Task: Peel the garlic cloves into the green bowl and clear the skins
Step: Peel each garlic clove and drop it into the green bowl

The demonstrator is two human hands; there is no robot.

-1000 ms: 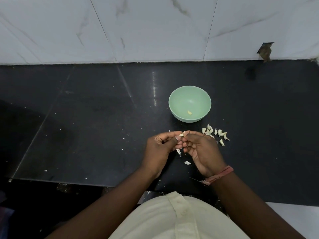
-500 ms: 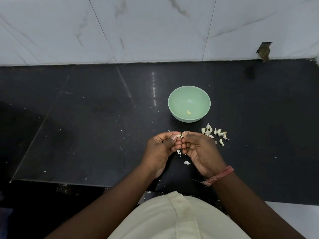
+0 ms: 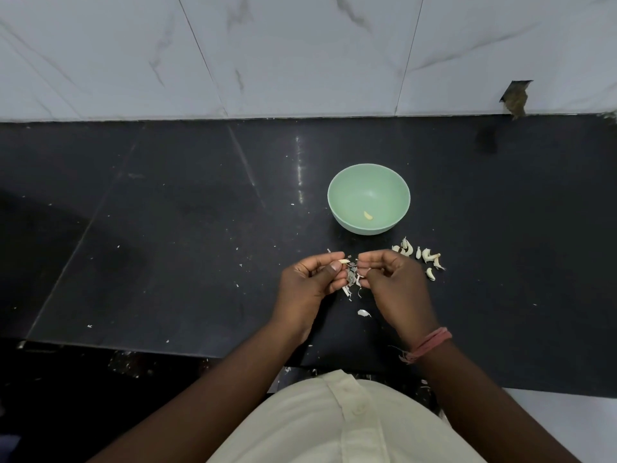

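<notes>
Black counter (image 3: 167, 228) | green bowl (image 3: 337, 195); unpeeled cloves (image 3: 424, 257) — skins (image 3: 364, 313) scattered

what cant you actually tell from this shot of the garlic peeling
Head view only:
- Clove at the left hand: mostly covered by the fingertips, so how much skin remains is unclear.
- Right hand: its curled fingers hide whatever it pinches.
- Pile of cloves right of the green bowl: too small to count, and partly behind the right hand.
- Skins between the hands: blurred.
- Counter's near edge: blocked by arms and shirt.
</notes>
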